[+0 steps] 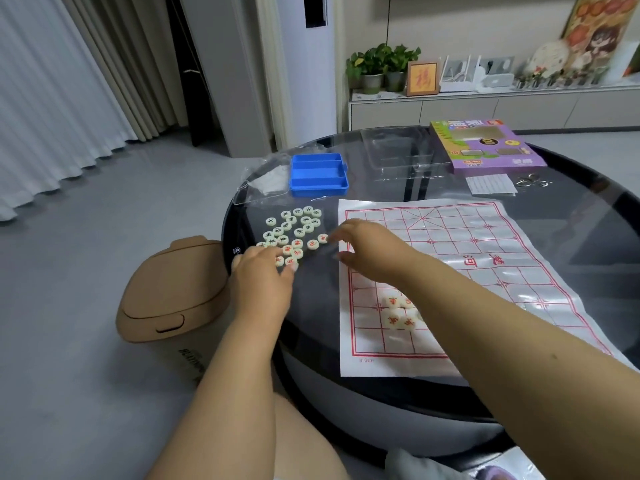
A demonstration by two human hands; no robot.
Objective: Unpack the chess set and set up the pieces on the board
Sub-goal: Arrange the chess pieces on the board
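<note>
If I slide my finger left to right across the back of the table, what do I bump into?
Crumpled plastic bag → blue tray → clear plastic insert → purple game box → metal rings.

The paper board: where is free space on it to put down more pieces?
The paper board is bare across its far half, beyond the river characters, and along its right edge. The near-left corner is crowded: a cluster of red pieces lies there, with the right hand and forearm above. Left of the board, loose pieces fill the table.
</note>
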